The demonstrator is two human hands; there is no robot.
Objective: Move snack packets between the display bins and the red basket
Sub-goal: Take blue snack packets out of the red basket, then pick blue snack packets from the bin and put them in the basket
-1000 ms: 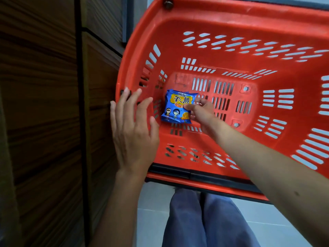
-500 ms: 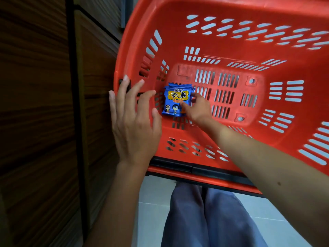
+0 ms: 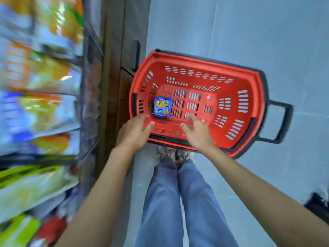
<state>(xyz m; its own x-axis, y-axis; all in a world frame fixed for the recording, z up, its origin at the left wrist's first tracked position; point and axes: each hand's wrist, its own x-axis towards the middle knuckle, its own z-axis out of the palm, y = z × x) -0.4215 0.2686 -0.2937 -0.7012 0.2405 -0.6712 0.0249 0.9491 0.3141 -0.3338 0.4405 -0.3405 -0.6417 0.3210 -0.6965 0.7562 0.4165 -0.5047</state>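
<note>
A red basket point(image 3: 236, 82) with a black handle stands on the grey tiled floor. One blue snack packet point(image 3: 162, 107) lies flat on its bottom near the left wall. My left hand point(image 3: 134, 131) hovers over the basket's near left rim, fingers apart, holding nothing. My right hand point(image 3: 196, 130) is above the near rim, to the right of the packet, fingers spread and empty. Neither hand touches the packet.
Display bins point(image 3: 41, 104) full of blurred, colourful snack packets fill the left side, beside a dark wooden panel point(image 3: 114, 97). My legs in blue trousers point(image 3: 179, 202) stand just below the basket. A dark object point(image 3: 318, 205) sits at the lower right edge.
My right hand has let go of the blue packet and drawn back toward the near rim. The view has pulled up and away, bringing the whole basket and the display bins into sight.
</note>
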